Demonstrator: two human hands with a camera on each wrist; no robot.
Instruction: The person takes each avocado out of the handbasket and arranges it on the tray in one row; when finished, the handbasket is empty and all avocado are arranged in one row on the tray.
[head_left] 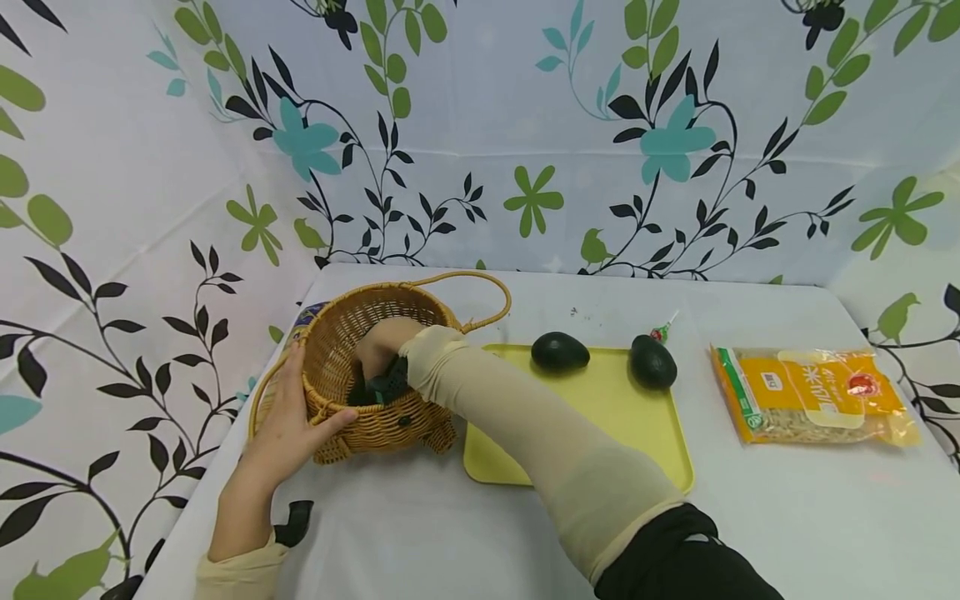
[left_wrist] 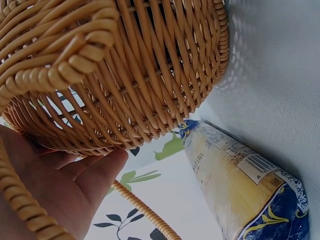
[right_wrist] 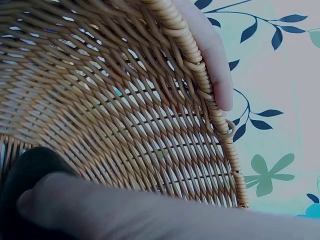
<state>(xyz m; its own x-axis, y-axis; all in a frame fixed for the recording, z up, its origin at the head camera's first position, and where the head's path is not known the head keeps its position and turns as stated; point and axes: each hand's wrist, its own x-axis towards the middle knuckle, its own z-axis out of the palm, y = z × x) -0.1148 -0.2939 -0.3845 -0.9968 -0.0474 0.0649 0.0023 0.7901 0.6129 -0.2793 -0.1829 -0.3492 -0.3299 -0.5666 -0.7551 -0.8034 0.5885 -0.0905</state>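
A tan wicker basket [head_left: 408, 429] with a looped handle stands at the left of the table, its mouth leaning toward me. My left hand [head_left: 288, 425] holds its left side, with the thumb across the front and the fingers along the outside; the left wrist view shows that hand [left_wrist: 65, 185] against the weave. Inside the basket, my right hand [head_left: 386, 346] grips a dark green avocado [right_wrist: 30, 170], partly hidden by the rim and my thumb. Two more avocados, one [head_left: 559, 352] at the back edge and another [head_left: 652, 363] at the right, lie on a yellow tray [head_left: 600, 408].
An orange and clear packet of pale noodles [head_left: 817, 396] lies to the right of the tray. Behind the basket is a blue and yellow packet [left_wrist: 235, 185]. A small red and green wrapped item [head_left: 662, 332] sits behind the right avocado. Patterned cloth hangs around the table.
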